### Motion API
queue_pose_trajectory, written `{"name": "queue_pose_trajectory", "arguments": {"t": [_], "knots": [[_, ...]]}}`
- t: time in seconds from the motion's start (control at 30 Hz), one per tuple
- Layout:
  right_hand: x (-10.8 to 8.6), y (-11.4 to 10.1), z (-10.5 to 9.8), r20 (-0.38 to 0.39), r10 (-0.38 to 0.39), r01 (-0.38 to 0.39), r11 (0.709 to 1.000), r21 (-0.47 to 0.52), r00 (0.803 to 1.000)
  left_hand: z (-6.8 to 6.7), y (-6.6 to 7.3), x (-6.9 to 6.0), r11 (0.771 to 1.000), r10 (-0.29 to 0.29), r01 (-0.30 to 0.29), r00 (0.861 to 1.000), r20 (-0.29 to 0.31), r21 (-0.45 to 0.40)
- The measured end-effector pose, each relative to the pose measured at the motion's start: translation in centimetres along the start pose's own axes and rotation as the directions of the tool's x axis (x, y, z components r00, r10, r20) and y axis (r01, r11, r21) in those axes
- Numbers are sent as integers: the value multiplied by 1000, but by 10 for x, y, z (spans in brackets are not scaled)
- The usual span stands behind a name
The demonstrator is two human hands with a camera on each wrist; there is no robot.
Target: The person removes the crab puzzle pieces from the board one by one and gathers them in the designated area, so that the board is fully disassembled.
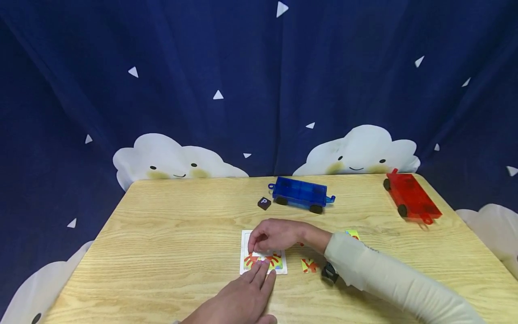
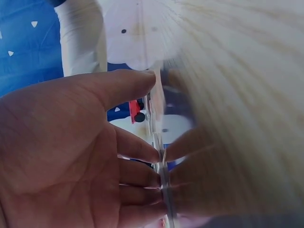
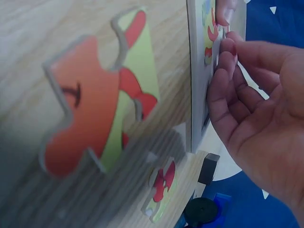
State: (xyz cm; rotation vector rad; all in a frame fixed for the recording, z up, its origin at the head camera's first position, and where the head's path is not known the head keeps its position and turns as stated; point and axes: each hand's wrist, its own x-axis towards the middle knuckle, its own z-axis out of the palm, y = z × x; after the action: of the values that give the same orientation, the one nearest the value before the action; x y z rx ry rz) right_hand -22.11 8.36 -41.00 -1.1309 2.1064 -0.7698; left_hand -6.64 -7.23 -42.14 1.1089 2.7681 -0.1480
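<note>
A small white-framed jigsaw board [image 1: 243,266] lies on the table, its yellow and red picture partly filled in. My left hand [image 1: 244,292] rests straight fingers on the board's near part; in the left wrist view these fingers [image 2: 137,194] touch its edge. Over the board's far part, my right hand [image 1: 277,235] pinches a small puzzle piece [image 3: 234,50], of which only a bit of red shows between the fingertips. Right of the board lies a loose yellow and red puzzle piece [image 1: 309,265]. Another loose piece [image 3: 164,189] is mostly hidden by the right hand in the head view.
A further puzzle piece [image 1: 352,234] lies behind the right forearm. Toward the back stand a blue toy wagon [image 1: 300,193] and a dark tile marked P [image 1: 264,203]. A red toy wagon [image 1: 413,198] is at the far right. A blue curtain [image 1: 210,67] hangs behind the table.
</note>
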Motion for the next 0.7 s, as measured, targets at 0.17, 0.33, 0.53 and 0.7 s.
{"name": "queue_pose_trajectory", "arguments": {"t": [0.17, 0.33, 0.53, 0.7], "knots": [[0, 1, 1, -26, 15, -15, 1000, 5, 1000, 0, 1, 2, 1000, -9, 10, 1000, 25, -20], [0, 3, 2, -33, 24, -22, 998, 60, 999, 3, 3, 3, 1000, -12, 11, 1000, 25, 24], [0, 6, 3, -32, -1, 4, 994, 106, 999, 9, 5, 4, 998, -24, 22, 999, 26, 59], [1, 5, 1, -25, -1, 4, 994, 113, 1000, 14, 6, 2, 997, -33, 33, 999, 10, 65]]}}
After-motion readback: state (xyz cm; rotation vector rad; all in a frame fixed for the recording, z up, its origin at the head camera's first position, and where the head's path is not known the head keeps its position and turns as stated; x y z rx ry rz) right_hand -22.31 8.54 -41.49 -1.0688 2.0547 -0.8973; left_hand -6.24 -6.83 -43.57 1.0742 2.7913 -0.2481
